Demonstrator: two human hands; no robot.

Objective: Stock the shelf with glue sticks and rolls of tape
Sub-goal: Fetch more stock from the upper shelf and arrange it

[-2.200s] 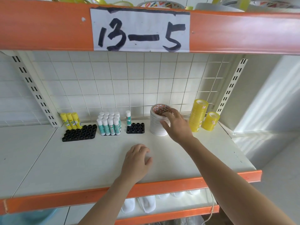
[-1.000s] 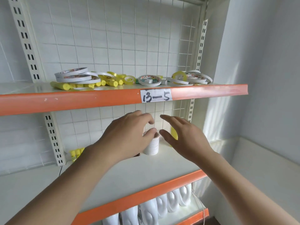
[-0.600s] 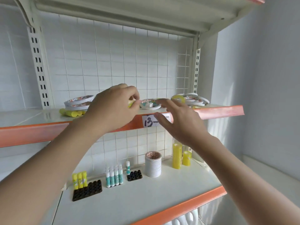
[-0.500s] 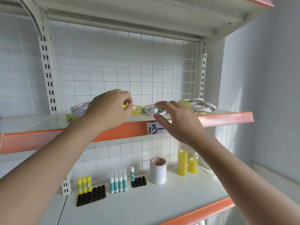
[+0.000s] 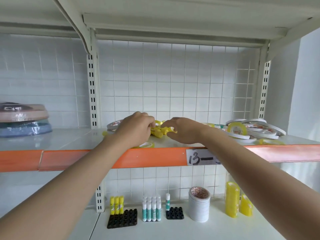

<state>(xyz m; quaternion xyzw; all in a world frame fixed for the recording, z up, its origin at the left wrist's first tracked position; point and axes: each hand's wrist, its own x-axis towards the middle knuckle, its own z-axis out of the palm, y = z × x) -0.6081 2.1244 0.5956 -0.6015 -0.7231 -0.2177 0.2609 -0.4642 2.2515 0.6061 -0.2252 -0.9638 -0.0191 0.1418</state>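
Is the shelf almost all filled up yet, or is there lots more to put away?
Partly done. On the lower shelf, some glue sticks stand upright and tape stacks are set up. Right now the left hand and right hand reach into loose yellow glue sticks on the upper shelf. Still left: those, plus the scattered tape rolls, and the black holder is mostly empty.

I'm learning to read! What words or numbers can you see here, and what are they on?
"13-", then the right arm hides the rest: handwritten on the white paper label on the orange shelf edge.
Print on the tape rolls and glue sticks: too small and blurred to read.
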